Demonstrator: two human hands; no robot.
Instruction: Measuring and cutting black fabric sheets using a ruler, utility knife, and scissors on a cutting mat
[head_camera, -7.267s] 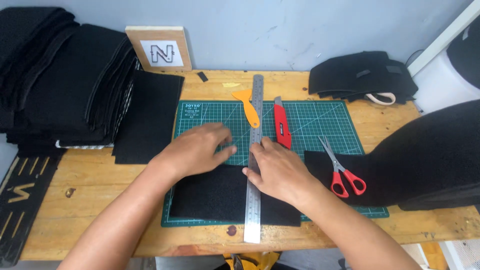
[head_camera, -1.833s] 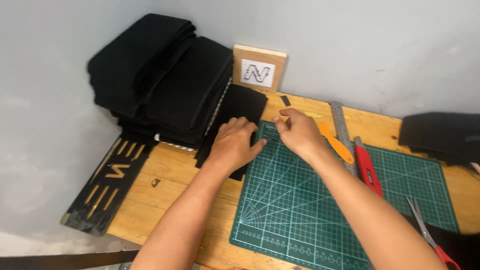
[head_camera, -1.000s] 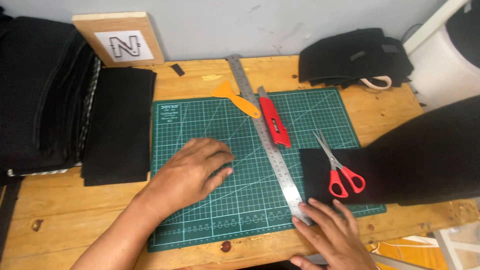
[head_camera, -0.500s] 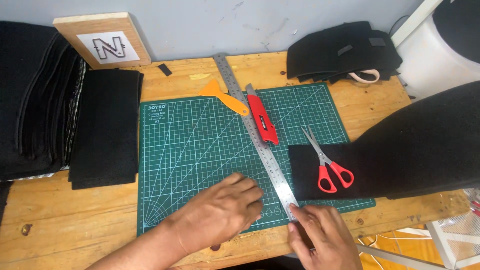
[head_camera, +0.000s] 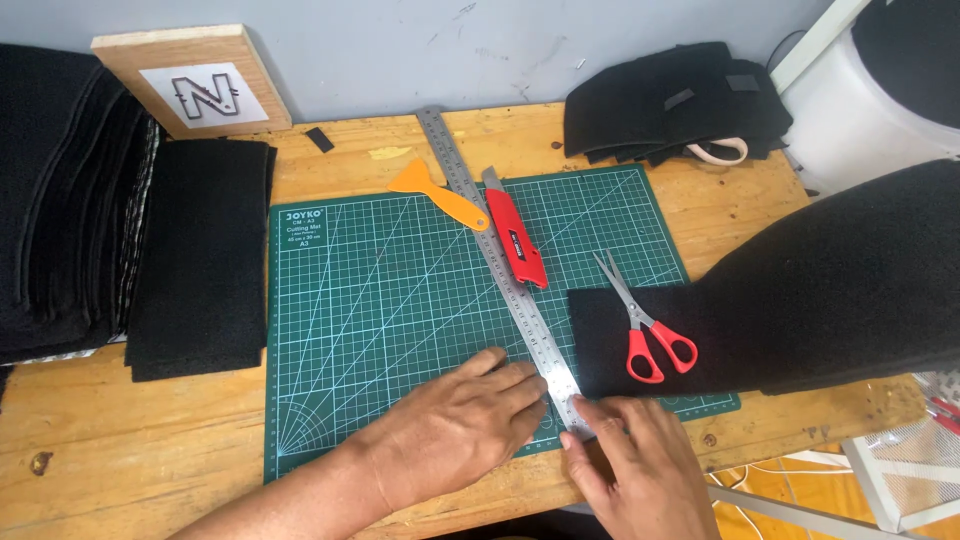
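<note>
Both hands have shifted since half a second ago: left hand (head_camera: 462, 425) now sits lower on the green cutting mat (head_camera: 400, 300), fingertips closer to the near end of the steel ruler (head_camera: 500, 262); right hand (head_camera: 635, 470) has come up so its fingers touch that end.

Left hand: palm down, fingers loosely together, flat on mat, holding nothing, fingertips just beside ruler's left edge. Right hand: fingers narrow, tips pressed on ruler's near end at the mat's front edge; can't tell if it pinches or only presses.

Ruler lies diagonally across the mat, far end past the mat's top edge on the wooden table (head_camera: 120, 450). Red utility knife (head_camera: 515, 240) lies just right of the ruler, orange scraper (head_camera: 440, 192) just left of it. Red-handled scissors (head_camera: 645, 325) rest on the black fabric sheet (head_camera: 800, 290) overlapping the mat's right side. Flat black fabric piece (head_camera: 200, 255) left of mat, beside a tall black stack (head_camera: 60, 240). Wooden sign block (head_camera: 190, 85) leans on the wall.
</note>
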